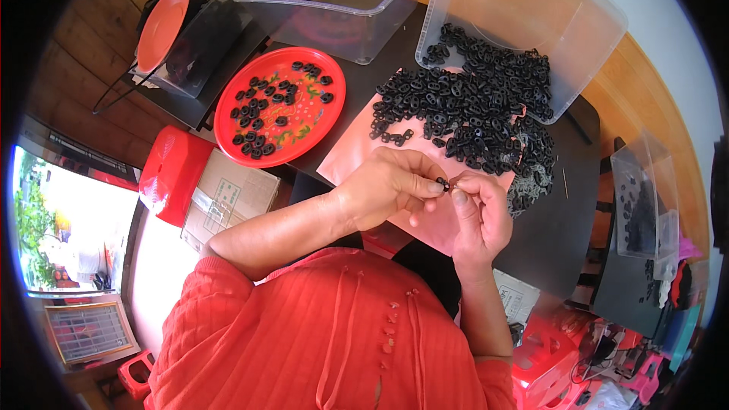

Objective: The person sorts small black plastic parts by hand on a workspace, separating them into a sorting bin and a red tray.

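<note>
Left hand (383,186): pinches the small black plastic piece (442,182).
Right hand (478,209): grips the same piece; hands together.
Advice: work above the pink sheet (357,156), beside the pile of black pieces (471,110).

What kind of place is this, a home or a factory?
Probably a home workbench for small piecework, not a factory. Both hands, left hand and right hand, pinch one small black part beside a pile of black parts, a red tray and clear plastic bins.

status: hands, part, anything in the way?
Left hand and right hand pinch one small black part together. Pile of black parts just beyond. Nothing blocking.
</note>
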`<action>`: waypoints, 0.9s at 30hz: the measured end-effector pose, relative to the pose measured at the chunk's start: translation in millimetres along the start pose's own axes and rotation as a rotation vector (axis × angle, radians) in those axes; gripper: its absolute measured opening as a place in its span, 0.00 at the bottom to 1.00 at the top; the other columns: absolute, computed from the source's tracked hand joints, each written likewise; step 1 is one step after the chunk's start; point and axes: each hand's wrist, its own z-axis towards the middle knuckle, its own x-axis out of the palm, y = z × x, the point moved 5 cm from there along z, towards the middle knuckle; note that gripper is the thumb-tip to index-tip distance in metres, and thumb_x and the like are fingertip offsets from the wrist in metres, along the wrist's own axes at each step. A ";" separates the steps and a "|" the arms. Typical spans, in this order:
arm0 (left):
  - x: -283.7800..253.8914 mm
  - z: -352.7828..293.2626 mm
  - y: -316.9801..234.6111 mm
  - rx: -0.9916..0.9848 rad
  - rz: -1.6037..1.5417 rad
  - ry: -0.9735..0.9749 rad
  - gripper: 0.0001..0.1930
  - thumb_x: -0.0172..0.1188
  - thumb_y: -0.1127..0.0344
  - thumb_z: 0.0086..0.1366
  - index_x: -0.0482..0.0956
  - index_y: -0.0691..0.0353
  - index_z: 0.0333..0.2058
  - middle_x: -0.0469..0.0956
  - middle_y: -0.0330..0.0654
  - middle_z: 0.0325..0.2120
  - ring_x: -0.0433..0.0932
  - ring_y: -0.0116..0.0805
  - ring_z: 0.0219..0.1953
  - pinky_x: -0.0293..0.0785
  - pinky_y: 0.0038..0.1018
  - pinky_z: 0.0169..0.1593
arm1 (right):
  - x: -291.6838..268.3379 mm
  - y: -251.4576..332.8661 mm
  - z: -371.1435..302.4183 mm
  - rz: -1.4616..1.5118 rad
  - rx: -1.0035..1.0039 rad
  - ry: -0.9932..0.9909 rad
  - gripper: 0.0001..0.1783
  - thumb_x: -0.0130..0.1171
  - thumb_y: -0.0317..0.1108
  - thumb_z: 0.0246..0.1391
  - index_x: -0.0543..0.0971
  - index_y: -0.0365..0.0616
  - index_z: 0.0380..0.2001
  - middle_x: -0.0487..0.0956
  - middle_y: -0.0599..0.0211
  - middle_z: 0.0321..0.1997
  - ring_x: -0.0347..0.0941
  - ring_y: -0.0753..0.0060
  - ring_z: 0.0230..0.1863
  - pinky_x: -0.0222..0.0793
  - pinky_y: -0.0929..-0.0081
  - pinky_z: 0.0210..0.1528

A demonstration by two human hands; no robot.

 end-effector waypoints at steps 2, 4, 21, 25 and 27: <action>2.7 -2.8 -1.0 0.009 0.034 -0.014 0.06 0.59 0.76 0.63 0.77 0.72 0.39 0.78 0.44 0.27 0.79 0.29 0.26 0.76 0.24 0.23 | 1.9 2.8 3.4 -0.093 -0.116 0.052 0.05 0.57 0.20 0.58 0.73 0.35 0.38 0.76 0.61 0.35 0.72 0.72 0.36 0.70 0.79 0.40; 2.2 -3.7 0.9 0.018 0.068 -0.029 0.06 0.59 0.76 0.64 0.77 0.71 0.39 0.78 0.44 0.27 0.79 0.29 0.26 0.76 0.23 0.23 | 2.7 0.2 0.2 -0.096 -0.025 0.066 0.05 0.57 0.20 0.58 0.73 0.35 0.38 0.76 0.63 0.34 0.72 0.74 0.36 0.69 0.79 0.40; -9.4 -6.4 0.3 0.209 0.009 -0.098 0.07 0.58 0.71 0.67 0.78 0.71 0.38 0.78 0.44 0.27 0.78 0.28 0.25 0.75 0.23 0.24 | 10.0 3.0 14.7 -0.239 -0.062 0.177 0.05 0.58 0.20 0.56 0.74 0.36 0.35 0.76 0.62 0.32 0.73 0.69 0.31 0.70 0.76 0.34; -15.6 -5.3 3.8 0.203 -0.006 -0.076 0.07 0.58 0.70 0.67 0.77 0.69 0.38 0.78 0.44 0.27 0.78 0.28 0.24 0.75 0.23 0.23 | 14.2 -0.2 13.9 -0.272 -0.038 0.226 0.05 0.58 0.20 0.56 0.74 0.36 0.35 0.76 0.61 0.32 0.74 0.67 0.31 0.70 0.75 0.33; -15.9 -6.8 3.3 0.228 0.056 -0.118 0.07 0.57 0.70 0.68 0.76 0.69 0.38 0.78 0.43 0.27 0.78 0.28 0.24 0.75 0.23 0.23 | 16.0 0.0 13.7 -0.273 -0.040 0.233 0.05 0.58 0.19 0.56 0.74 0.36 0.36 0.76 0.60 0.32 0.73 0.66 0.31 0.70 0.75 0.33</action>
